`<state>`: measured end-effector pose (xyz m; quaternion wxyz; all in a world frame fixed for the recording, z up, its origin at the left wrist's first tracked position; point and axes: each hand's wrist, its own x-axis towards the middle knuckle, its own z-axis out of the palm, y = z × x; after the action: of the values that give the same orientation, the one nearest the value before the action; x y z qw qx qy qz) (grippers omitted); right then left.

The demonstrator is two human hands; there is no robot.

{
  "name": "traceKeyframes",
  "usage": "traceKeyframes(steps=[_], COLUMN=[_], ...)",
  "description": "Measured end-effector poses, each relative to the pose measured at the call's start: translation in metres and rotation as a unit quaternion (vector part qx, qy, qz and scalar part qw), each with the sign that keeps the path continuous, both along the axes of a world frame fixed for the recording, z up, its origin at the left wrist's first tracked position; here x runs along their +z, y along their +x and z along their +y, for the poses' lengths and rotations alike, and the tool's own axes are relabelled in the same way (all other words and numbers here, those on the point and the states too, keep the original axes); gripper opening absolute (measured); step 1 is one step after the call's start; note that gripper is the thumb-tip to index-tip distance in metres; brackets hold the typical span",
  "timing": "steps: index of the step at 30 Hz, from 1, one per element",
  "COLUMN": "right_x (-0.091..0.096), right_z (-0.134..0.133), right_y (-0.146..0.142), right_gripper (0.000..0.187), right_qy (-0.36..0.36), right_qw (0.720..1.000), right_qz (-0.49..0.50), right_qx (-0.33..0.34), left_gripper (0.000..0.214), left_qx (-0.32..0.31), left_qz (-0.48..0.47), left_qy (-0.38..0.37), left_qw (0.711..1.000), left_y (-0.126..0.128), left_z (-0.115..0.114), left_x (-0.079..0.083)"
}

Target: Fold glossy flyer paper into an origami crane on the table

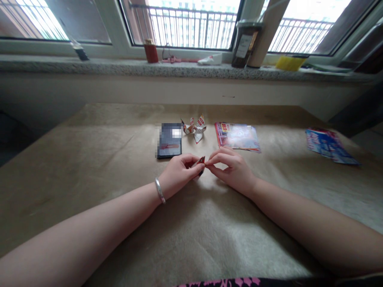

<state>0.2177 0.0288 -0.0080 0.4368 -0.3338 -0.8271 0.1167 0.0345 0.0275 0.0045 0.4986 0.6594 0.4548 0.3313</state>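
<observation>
My left hand (179,173) and my right hand (231,167) meet at the middle of the cloth-covered table (89,167). Both pinch a small folded piece of red and white paper (200,161) between their fingertips. The fingers of both hands are curled closed round it, and most of the paper is hidden. A silver bracelet (159,190) sits on my left wrist. Just behind the hands lies a folded paper figure (195,127) in red and white.
A dark phone (170,140) lies flat behind my left hand. A printed leaflet (237,136) lies behind my right hand, and a blue leaflet (329,145) at the far right. The stone window sill (119,67) holds a red cup (151,51), a dark jar (245,44) and a yellow sponge (289,63).
</observation>
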Motion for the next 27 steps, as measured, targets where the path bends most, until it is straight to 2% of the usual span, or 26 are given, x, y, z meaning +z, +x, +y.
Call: traceKeyframes(steps=[15, 27], right_x=[0.0001, -0.0002], right_z=[-0.0021, -0.0038], right_y=[-0.0018, 0.001], right_gripper=[0.006, 0.009], right_qy=[0.032, 0.082], right_qw=[0.999, 0.995], right_qz=[-0.001, -0.051], right_qx=[0.004, -0.015], left_gripper=[0.02, 0.018], left_qx=[0.012, 0.028], left_qz=[-0.003, -0.005], left_qy=[-0.009, -0.008], left_qw=[1.0, 1.0], left_y=[0.0026, 0.0034], left_z=[-0.0005, -0.0011], left_x=[0.0012, 0.0038])
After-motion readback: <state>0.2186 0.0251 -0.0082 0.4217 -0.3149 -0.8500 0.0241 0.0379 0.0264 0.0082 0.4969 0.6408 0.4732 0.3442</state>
